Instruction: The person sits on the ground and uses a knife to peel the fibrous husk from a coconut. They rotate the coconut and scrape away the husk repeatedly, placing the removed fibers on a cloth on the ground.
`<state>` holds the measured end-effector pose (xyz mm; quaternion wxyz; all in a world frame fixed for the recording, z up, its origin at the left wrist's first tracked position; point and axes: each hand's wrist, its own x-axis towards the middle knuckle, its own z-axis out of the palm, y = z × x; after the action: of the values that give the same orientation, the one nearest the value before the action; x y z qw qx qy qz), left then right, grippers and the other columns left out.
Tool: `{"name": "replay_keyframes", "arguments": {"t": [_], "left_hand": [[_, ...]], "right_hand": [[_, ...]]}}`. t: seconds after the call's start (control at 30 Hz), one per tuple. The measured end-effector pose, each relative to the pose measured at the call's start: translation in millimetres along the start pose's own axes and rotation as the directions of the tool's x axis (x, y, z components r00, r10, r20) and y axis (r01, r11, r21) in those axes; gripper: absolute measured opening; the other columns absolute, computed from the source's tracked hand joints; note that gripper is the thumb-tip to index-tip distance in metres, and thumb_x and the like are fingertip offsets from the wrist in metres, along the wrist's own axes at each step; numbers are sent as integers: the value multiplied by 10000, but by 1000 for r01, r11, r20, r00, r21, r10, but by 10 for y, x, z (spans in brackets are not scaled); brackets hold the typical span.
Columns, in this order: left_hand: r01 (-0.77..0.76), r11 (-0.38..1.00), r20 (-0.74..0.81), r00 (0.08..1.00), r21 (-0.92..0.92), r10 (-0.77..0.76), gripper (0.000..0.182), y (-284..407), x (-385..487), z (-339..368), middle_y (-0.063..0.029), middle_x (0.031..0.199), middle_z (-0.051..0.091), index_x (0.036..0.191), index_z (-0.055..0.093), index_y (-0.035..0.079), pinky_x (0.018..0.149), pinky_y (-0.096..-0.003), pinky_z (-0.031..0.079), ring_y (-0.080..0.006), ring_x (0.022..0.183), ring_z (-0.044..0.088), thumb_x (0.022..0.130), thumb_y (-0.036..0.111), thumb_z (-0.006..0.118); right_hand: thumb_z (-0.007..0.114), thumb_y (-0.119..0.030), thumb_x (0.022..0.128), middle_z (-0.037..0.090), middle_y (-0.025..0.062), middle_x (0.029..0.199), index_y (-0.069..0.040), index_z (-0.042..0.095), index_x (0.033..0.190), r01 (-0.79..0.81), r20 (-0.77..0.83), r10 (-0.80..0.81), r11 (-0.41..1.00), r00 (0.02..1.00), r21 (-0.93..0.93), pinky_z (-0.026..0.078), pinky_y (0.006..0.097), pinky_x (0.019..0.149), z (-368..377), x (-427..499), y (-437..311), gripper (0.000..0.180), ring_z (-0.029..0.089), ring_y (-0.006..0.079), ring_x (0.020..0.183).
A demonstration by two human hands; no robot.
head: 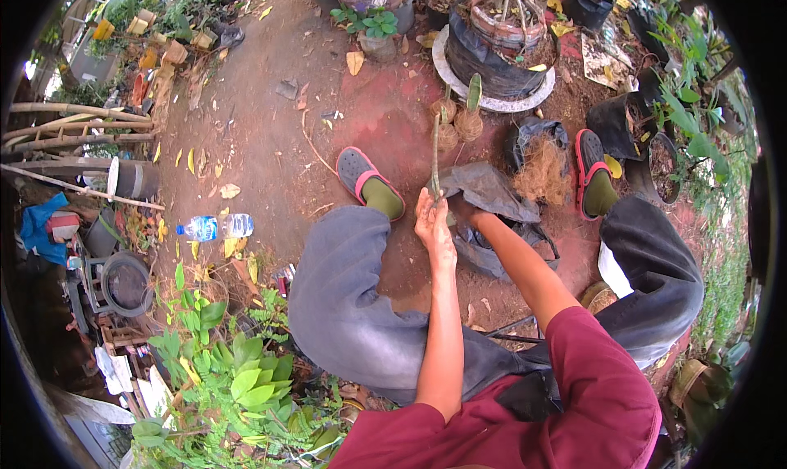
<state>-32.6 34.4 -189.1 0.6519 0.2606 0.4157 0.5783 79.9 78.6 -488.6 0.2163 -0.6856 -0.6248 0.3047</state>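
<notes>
My left hand (435, 220) holds the lower end of a long, narrow green plant leaf or stem (435, 152), which points away from me. The fingers of my right hand (465, 212) reach into a black plastic bag (486, 189) on the ground and are mostly hidden by it. Just beyond the leaf's far end sit several fibre-wrapped balls (469, 125), one with a short, pale-edged green leaf standing up from it. Loose brown coconut fibre (542, 172) spills from a second black bag (533, 131), right of the first.
Clogs (363, 172) are on my feet at both sides. A large potted plant in a black container (492, 69) stands ahead, with more pots (621, 121) at right. Plastic bottles (200, 228) lie on the soil at left, near leafy plants (246, 370) and bamboo poles (80, 124).
</notes>
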Motion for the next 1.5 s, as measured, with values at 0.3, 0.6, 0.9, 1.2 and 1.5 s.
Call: {"name": "replay_keyframes", "arguments": {"t": [0.3,0.6,0.9,1.2,1.5], "left_hand": [[31,999,-51,998,-14,-32,505,17,-27,11,-127,1292,540,1336,458,-64,1025,-309,384,-182,1165,537,872,-3,648],[-26,998,-54,998,52,28,428,71,-110,88,-119,1190,601,1287,497,-83,977,-267,430,-152,1103,567,879,-24,613],[-59,998,-31,998,39,60,461,160,-70,26,-128,1233,582,1292,490,-108,1001,-297,404,-163,1110,555,867,-6,636],[-85,996,-109,990,29,88,212,48,50,-257,-55,991,631,1062,613,-26,829,-256,437,-123,913,569,855,3,645],[13,987,-228,973,160,24,63,-109,25,-419,71,641,449,865,582,56,416,-196,261,-12,482,362,870,39,643]], "right_hand": [[461,-276,909,615,118,1240,-95,643,1140,103,403,66,918,913,-382,400,421,991,-275,219,-353,345,551,269,1166],[474,-341,917,621,196,1202,-61,552,1258,80,-332,-226,913,916,-400,392,471,1002,177,145,-49,448,581,300,1145],[714,-319,729,576,237,1219,-47,530,1236,-255,103,267,960,958,-116,482,459,918,-1685,-1550,-1467,604,588,406,1075],[772,-283,645,672,167,1035,47,600,1136,-69,-190,219,808,957,585,502,346,870,-2149,-2289,-1838,616,644,223,959],[726,-350,740,589,251,1240,156,482,1265,-67,-282,322,756,904,651,427,345,993,-2842,-1500,-1783,769,562,259,1166]]}}
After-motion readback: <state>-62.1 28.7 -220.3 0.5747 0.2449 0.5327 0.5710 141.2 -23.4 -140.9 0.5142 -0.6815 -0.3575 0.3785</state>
